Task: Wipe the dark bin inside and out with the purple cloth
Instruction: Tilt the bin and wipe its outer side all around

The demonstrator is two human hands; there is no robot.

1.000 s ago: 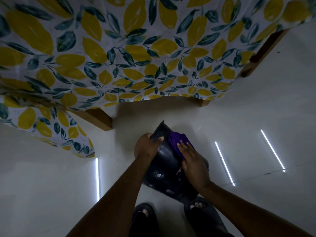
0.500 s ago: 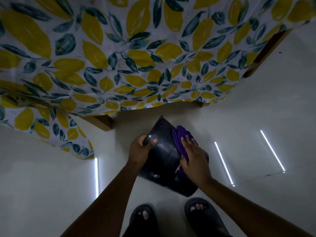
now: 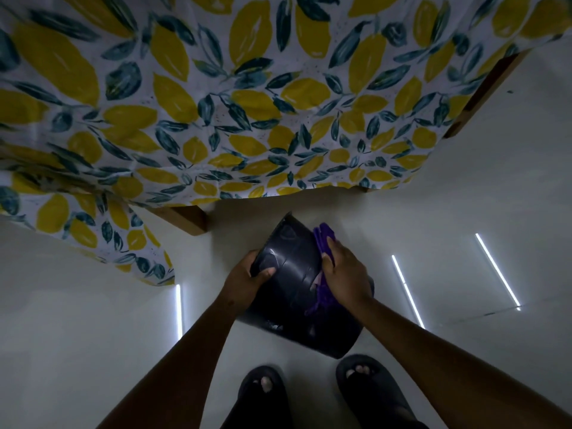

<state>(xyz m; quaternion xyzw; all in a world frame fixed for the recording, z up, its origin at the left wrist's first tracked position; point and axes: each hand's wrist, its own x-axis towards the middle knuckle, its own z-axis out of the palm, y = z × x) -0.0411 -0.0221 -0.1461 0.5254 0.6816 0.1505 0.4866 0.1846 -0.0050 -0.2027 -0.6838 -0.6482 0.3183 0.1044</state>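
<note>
The dark bin point(image 3: 294, 274) is held tilted above the pale floor, its outer wall facing me. My left hand point(image 3: 247, 278) grips its left side, thumb across the wall. My right hand point(image 3: 345, 274) presses the purple cloth point(image 3: 323, 239) flat against the bin's right side; the cloth shows above my fingers and again below my palm. Which end of the bin is the opening I cannot tell in the dim light.
A table under a lemon-print tablecloth point(image 3: 216, 103) fills the upper view, with a wooden leg point(image 3: 185, 216) just left of the bin and another point(image 3: 483, 94) at the right. My two feet in dark slippers point(image 3: 368, 388) stand below the bin. Bright light strips point(image 3: 405, 292) reflect on the glossy floor.
The bin has turned and lifted slightly. My left hand shifted lower on its left side, and my right hand slid the cloth along the right wall.
</note>
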